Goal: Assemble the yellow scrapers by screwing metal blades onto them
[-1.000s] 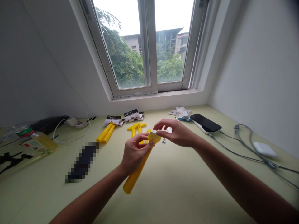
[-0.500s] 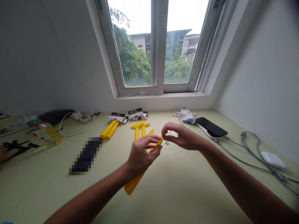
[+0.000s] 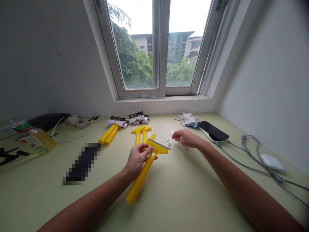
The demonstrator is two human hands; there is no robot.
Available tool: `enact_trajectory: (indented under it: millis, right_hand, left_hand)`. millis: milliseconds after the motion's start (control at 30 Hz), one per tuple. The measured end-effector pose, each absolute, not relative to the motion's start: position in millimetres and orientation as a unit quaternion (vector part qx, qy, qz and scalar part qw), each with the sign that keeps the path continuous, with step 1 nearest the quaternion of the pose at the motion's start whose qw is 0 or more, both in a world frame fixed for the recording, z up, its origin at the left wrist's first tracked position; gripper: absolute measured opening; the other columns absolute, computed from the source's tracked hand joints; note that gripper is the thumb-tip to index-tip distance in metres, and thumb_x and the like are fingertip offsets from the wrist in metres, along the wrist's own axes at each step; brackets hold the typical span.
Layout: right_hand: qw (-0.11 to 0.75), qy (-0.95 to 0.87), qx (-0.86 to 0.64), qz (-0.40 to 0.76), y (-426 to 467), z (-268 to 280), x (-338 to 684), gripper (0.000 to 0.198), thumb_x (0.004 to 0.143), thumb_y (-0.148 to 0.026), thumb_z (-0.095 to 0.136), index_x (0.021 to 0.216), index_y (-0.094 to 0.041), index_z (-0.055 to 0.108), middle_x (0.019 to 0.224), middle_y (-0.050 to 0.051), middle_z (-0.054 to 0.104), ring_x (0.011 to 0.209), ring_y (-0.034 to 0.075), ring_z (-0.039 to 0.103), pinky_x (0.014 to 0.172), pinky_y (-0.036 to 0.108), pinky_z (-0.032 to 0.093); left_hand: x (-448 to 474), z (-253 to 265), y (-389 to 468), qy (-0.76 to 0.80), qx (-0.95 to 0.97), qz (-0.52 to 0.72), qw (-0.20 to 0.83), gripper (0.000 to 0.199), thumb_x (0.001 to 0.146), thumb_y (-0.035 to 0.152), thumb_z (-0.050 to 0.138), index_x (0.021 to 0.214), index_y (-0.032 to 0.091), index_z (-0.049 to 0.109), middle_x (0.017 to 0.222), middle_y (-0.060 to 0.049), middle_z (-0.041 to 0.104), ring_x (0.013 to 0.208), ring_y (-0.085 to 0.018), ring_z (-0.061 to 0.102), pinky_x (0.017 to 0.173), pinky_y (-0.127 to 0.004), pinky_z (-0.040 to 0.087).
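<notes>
My left hand (image 3: 135, 159) is closed around a yellow scraper (image 3: 140, 178), near its head. The wide head faces up and right, with a grey metal strip along its edge, and the handle slants toward me. My right hand (image 3: 187, 138) is low over the table to the right, fingers curled down at a thin white strip (image 3: 186, 148) that shows on both sides of it. Whether the fingers pinch anything is hidden. Small silver screws (image 3: 168, 143) lie in a cluster between the scraper head and my right hand.
Behind the scraper lie more yellow scrapers (image 3: 138, 137) and yellow handles (image 3: 108, 133) with black-and-white cards (image 3: 138, 117). At right are white gloves (image 3: 187, 118), a phone (image 3: 213, 129), cables and a white case (image 3: 272, 162). A bottle (image 3: 38, 140) stands left.
My left hand has turned the scraper so its broad head faces me. My right hand has moved away from the scraper's edge, right and down to the white strip.
</notes>
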State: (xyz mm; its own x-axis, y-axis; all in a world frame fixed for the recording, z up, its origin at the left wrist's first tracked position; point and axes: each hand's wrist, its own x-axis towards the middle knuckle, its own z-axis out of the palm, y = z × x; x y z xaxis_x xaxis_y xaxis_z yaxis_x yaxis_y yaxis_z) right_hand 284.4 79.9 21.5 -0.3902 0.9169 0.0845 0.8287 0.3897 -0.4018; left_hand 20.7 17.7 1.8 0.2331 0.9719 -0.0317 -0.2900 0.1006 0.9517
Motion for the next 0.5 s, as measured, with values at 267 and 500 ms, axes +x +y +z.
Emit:
enact_trajectory:
  millis: [267, 500]
  right_hand:
    - [0.124, -0.839, -0.51, 0.143, 77.8, 5.6, 265.7, 0.015, 0.077, -0.024, 0.058, 0.081, -0.02, 0.071, 0.084, 0.006, 0.071, 0.076, 0.02, 0.063, 0.067, 0.028, 0.043]
    - [0.119, -0.833, -0.522, 0.137, 76.1, 4.2, 262.3, 0.012, 0.075, -0.021, 0.056, 0.075, -0.02, 0.068, 0.079, 0.006, 0.07, 0.072, 0.019, 0.061, 0.063, 0.027, 0.042]
  left_hand:
    - [21.8, -7.4, 5.5, 0.347, 0.439, 0.501, 0.66, 0.032, 0.07, 0.038, 0.074, 0.079, 0.011, 0.06, 0.082, -0.003, 0.062, 0.07, -0.013, 0.061, 0.067, -0.034, 0.059]
    - [23.9, -6.7, 3.9, 0.33, 0.452, 0.493, 0.667, 0.032, 0.072, 0.039, 0.073, 0.083, 0.011, 0.061, 0.087, -0.006, 0.062, 0.071, -0.016, 0.061, 0.064, -0.036, 0.059]
